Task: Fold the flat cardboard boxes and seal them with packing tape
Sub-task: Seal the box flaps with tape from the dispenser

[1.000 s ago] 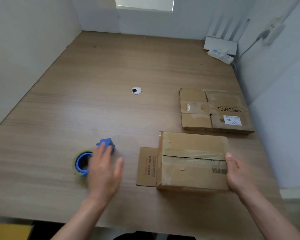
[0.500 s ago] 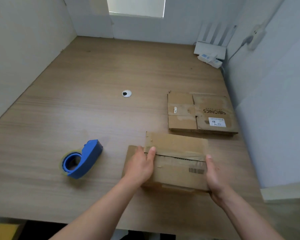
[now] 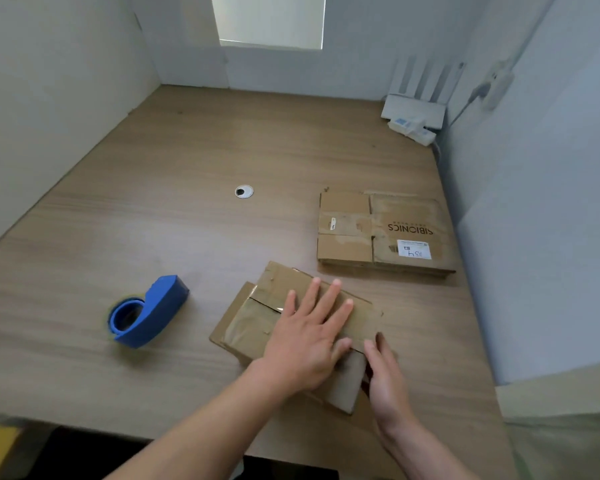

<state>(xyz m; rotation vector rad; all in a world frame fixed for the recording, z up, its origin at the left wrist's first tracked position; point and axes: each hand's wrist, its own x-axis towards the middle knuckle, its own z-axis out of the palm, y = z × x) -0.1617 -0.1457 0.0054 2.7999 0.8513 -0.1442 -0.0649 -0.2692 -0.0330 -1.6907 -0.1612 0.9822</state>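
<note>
Your view falls on a pale wood-grain desk (image 3: 187,161), boxed in by plain white walls (image 3: 49,81) on the left, far and right sides. A bright window (image 3: 271,19) sits high in the far wall, giving soft daylight. A round cable hole (image 3: 244,191) marks the desk's middle. In the far right corner stands a white router (image 3: 414,110) with upright antennas, near a socket (image 3: 497,83) on the right wall.
</note>
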